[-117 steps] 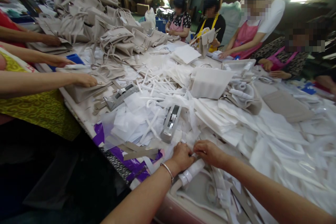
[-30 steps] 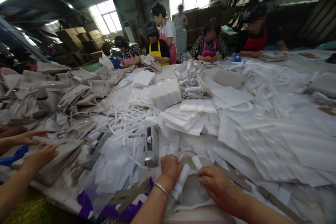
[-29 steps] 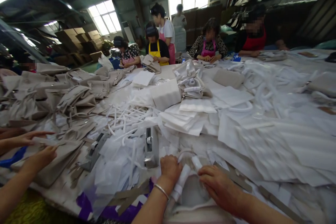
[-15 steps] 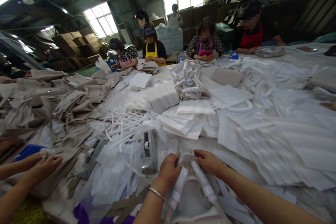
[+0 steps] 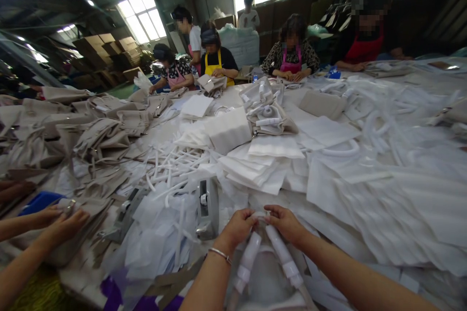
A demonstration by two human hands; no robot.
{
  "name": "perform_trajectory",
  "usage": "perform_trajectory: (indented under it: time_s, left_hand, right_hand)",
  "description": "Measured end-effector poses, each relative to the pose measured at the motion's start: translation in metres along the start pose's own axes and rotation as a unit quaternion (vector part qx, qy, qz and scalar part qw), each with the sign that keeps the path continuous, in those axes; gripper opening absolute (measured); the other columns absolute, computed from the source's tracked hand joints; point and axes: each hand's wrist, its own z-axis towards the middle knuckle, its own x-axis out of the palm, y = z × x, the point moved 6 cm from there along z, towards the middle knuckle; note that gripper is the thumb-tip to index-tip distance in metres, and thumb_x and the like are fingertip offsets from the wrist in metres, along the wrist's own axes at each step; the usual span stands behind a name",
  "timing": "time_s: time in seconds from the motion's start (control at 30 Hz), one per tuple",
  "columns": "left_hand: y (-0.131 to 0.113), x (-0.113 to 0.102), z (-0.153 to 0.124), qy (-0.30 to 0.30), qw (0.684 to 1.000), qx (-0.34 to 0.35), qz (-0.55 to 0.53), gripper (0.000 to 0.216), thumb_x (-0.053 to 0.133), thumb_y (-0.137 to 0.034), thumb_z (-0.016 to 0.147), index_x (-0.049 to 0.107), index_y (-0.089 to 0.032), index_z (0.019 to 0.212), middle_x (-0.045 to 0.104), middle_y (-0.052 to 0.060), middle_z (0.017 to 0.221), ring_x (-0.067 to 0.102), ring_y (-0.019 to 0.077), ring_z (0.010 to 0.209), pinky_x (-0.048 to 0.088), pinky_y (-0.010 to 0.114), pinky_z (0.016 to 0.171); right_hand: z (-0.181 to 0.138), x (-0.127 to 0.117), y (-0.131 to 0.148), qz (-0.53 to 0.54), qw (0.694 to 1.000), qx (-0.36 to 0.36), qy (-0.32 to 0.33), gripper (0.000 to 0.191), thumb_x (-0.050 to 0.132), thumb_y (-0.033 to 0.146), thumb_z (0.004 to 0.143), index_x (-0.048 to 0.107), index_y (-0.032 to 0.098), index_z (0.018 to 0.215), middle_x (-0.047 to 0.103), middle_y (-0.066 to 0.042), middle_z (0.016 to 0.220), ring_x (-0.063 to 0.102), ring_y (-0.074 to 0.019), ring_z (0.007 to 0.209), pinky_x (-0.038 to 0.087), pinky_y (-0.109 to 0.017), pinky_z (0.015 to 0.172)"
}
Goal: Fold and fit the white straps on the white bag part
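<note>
The handle point(image 5: 280, 245) of a pale bag point(image 5: 265, 272) arches up right in front of me. White wrapping, with shiny bands around it, covers both sides of the handle. My left hand point(image 5: 236, 227) pinches the top of the arch from the left. Opposite it, my right hand point(image 5: 286, 223) grips the top from the right, its fingertips close to the left ones. The bag's lower part runs out of the bottom of the view. Left of my left hand stands a grey tape dispenser point(image 5: 207, 209).
A second tape dispenser point(image 5: 126, 214), thin white sheets point(image 5: 156, 243) and white foam tubes point(image 5: 170, 167) lie to the left. Foam sheets point(image 5: 386, 209) spread at right. A co-worker's hands point(image 5: 62, 223) work at far left; beige bags point(image 5: 98, 136) are heaped beyond. Several people sit across the table.
My hands have drawn closer together at the top of the handle, and their fingers now close on it. The view has shifted slightly. Across the table, a standing person has moved left.
</note>
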Motion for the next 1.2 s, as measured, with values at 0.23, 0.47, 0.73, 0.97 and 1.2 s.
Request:
perform_trajectory:
  time_s: [0.23, 0.47, 0.73, 0.97, 1.2]
  left_hand:
    - [-0.003, -0.002, 0.000, -0.038, 0.997, 0.023, 0.069, 0.027, 0.056, -0.038, 0.087, 0.068, -0.014, 0.090, 0.067, 0.003, 0.078, 0.058, 0.0166, 0.074, 0.048, 0.030, 0.076]
    - [-0.033, -0.031, -0.063, -0.168, 0.936, 0.117, 0.285, 0.030, 0.053, -0.030, 0.090, 0.069, -0.015, 0.111, 0.067, 0.012, 0.104, 0.062, 0.0241, 0.104, 0.050, 0.039, 0.098]
    - [-0.018, -0.013, -0.076, -0.131, 0.926, 0.127, 0.329, 0.051, 0.048, -0.024, 0.091, 0.057, -0.011, 0.139, 0.056, 0.019, 0.143, 0.049, 0.0271, 0.136, 0.036, 0.044, 0.122]
    - [-0.026, 0.012, -0.044, -0.057, 0.937, 0.114, 0.326, 0.059, 0.056, -0.025, 0.088, 0.051, -0.009, 0.145, 0.052, 0.018, 0.148, 0.048, 0.0254, 0.139, 0.033, 0.038, 0.125]
    - [-0.027, -0.030, -0.119, -0.204, 0.900, 0.137, 0.359, 0.036, 0.053, -0.029, 0.090, 0.068, -0.013, 0.118, 0.066, 0.017, 0.116, 0.060, 0.0274, 0.115, 0.046, 0.043, 0.108]
  right_hand:
    - [0.002, -0.001, 0.008, -0.125, 0.992, -0.011, 0.023, 0.071, 0.063, 0.054, 0.078, 0.059, 0.008, 0.132, 0.071, -0.010, 0.094, 0.065, -0.0234, 0.083, 0.052, -0.036, 0.075]
    - [-0.041, -0.040, 0.028, -0.303, 0.952, -0.049, -0.003, 0.051, 0.050, 0.043, 0.085, 0.070, 0.012, 0.120, 0.074, -0.013, 0.111, 0.067, -0.0279, 0.102, 0.051, -0.041, 0.095]
    - [-0.024, -0.014, 0.047, -0.385, 0.914, -0.127, -0.034, 0.041, 0.052, 0.025, 0.084, 0.071, 0.012, 0.118, 0.074, -0.013, 0.107, 0.067, -0.0267, 0.100, 0.050, -0.038, 0.094]
    - [-0.004, 0.019, 0.065, -0.401, 0.899, -0.173, -0.022, 0.037, 0.055, 0.017, 0.082, 0.073, 0.012, 0.114, 0.075, -0.013, 0.107, 0.067, -0.0259, 0.100, 0.049, -0.038, 0.097]
    - [-0.065, -0.021, 0.057, -0.409, 0.904, -0.121, -0.024, 0.040, 0.049, 0.036, 0.088, 0.072, 0.015, 0.114, 0.075, -0.010, 0.093, 0.068, -0.0265, 0.089, 0.049, -0.038, 0.083]
